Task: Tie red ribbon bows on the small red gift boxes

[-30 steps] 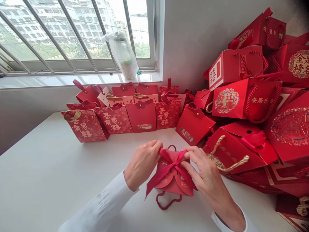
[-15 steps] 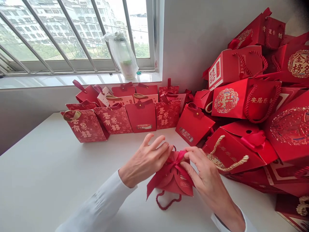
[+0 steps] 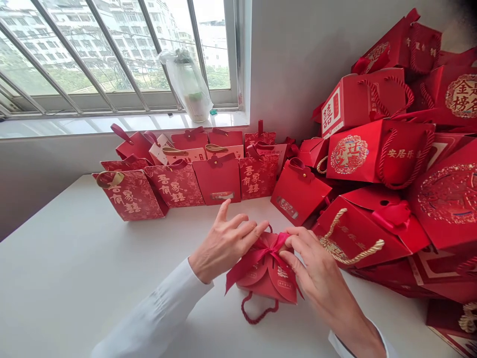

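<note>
A small red gift box (image 3: 268, 287) with petal-shaped top flaps stands on the white table in front of me. A red ribbon (image 3: 269, 250) is tied in a bow on its top, one wide tail hanging to the left. My right hand (image 3: 320, 273) pinches the bow's right loop between thumb and fingers. At the left loop, the index finger and hidden thumb of my left hand (image 3: 229, 243) close on the ribbon, while its other fingers are raised and spread. A dark red rope handle (image 3: 259, 318) droops onto the table at the near side.
Upright red gift boxes (image 3: 175, 184) line the table's back edge in rows. At the right, larger red boxes with rope handles (image 3: 380, 151) are piled high. A bagged cup (image 3: 192, 89) stands on the sill by the barred window. White table surface (image 3: 67, 268) extends to the left.
The left ribbon tail has lifted and spread outward. My left hand's fingers have straightened and fanned out more. My right hand keeps nearly the same place on the right loop.
</note>
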Motion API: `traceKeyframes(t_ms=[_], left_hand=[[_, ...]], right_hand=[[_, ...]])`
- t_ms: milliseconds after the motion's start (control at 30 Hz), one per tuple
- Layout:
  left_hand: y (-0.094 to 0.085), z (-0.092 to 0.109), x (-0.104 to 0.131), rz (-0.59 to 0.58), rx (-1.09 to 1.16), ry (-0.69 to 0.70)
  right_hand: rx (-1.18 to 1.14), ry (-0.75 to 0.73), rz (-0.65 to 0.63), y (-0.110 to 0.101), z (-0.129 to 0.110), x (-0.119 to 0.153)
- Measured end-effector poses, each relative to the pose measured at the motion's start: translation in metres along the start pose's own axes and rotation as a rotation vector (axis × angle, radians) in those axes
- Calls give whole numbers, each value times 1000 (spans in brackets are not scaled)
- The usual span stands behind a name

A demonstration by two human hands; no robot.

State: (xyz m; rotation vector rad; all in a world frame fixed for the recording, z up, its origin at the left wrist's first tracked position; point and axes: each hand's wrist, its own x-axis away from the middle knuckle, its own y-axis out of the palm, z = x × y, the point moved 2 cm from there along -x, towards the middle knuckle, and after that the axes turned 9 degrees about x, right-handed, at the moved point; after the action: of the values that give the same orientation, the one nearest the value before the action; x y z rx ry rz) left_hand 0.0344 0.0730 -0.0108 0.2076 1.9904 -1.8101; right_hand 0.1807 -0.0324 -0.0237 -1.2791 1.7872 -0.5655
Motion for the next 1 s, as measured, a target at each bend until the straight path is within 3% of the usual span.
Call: traceKeyframes(t_ms=[200,333,433,533,733,833,1000], left_hand=[[-5,-3,0,-70,134,-43],[-29,-5,-1,-155,366,-69],[-46,1,-2,-140,482,-76],[-46,14,-4,-71,393,-65],[-24,39,-5,39,89,9],[-23,46,-3,98,17,67],[-28,46,-3,94,11,96]], right_hand=[[-16,28,9,-3,-1,0],[-74,89,-2,-5,-2,-1],[-112,134,-14,-6,-1,-1],[-160,166,-16,-4,2,-1],[-241,278,83,7,5,0],[-244,335,142,12,4,-1],[-372,338,180,15,9,-1]])
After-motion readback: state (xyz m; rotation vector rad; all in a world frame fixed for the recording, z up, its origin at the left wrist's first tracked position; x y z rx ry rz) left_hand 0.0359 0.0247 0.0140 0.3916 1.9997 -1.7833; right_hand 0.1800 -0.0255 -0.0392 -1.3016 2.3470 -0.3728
